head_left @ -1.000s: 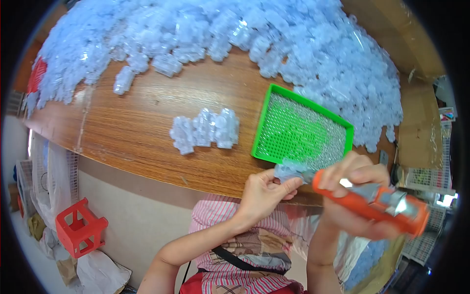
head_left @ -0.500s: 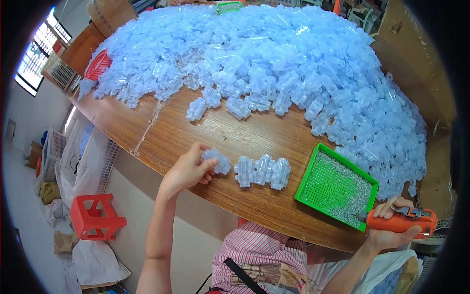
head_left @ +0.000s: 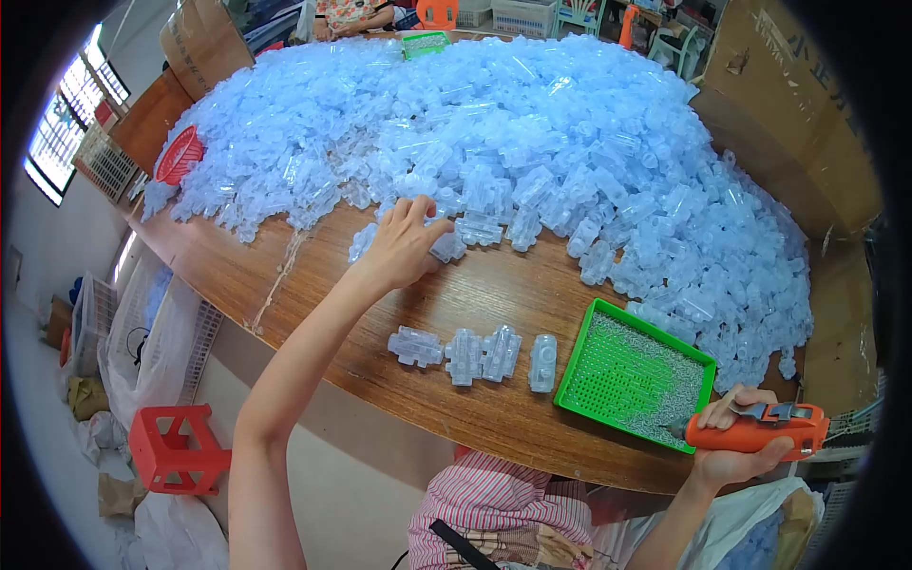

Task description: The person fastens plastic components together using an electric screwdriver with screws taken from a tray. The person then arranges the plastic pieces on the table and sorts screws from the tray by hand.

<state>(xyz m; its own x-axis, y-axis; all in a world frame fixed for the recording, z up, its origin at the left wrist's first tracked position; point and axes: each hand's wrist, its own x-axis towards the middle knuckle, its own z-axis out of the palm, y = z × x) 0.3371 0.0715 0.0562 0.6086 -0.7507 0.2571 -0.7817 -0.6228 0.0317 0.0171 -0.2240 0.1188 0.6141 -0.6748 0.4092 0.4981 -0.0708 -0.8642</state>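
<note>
My left hand [head_left: 407, 242] reaches over the near edge of a big heap of clear plastic parts [head_left: 532, 123], its fingers apart and bent down over a loose part; no part shows between them. My right hand [head_left: 741, 446] is wrapped round an orange power screwdriver [head_left: 760, 430], whose tip points left over the right corner of a green tray [head_left: 589, 407]. Small metal pieces [head_left: 655, 380] lie in that tray. Left of it, several clear parts lie in a row on the wooden table, among them one at the left end [head_left: 415, 347] and one upright at the right [head_left: 542, 363].
A red basket [head_left: 180, 155] sits at the heap's left. Cardboard [head_left: 760, 123] walls the right side. A red stool [head_left: 176, 448] stands on the floor at left. Across the table are a person's arms [head_left: 375, 21] and another green tray [head_left: 425, 45].
My left hand has let go of a clear part, now at the row's left end, and moved up to the heap. One part of the row now stands apart at right. My right hand keeps the screwdriver.
</note>
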